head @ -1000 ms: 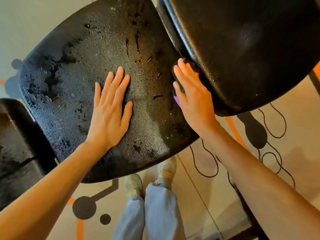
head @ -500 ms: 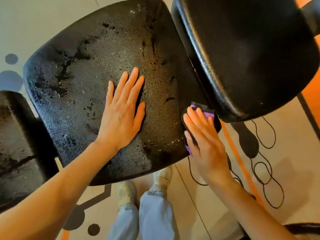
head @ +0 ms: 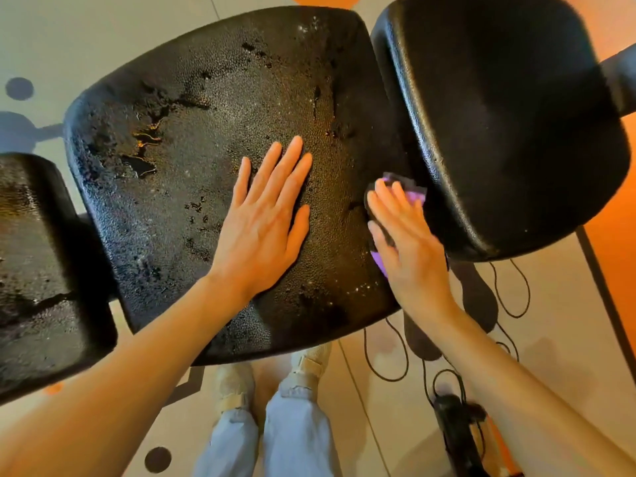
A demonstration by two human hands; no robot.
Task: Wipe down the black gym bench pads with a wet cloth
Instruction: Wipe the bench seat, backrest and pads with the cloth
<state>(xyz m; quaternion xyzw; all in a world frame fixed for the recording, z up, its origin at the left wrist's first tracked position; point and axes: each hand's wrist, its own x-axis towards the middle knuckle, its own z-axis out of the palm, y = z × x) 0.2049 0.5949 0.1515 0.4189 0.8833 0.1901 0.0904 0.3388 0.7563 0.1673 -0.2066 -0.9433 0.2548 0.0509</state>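
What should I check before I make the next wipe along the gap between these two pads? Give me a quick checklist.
1. Purple cloth under the right hand: ok, fingers press it flat.
2. Cloth at the gap beside the right pad: ok.
3. Left hand bracing the middle pad: ok, flat on it, apart from the cloth.
4. Middle pad wet: ok, droplets and streaks show.
5. Gap wiped clean: cannot tell, it is in shadow.
6. Left pad finished: cannot tell.
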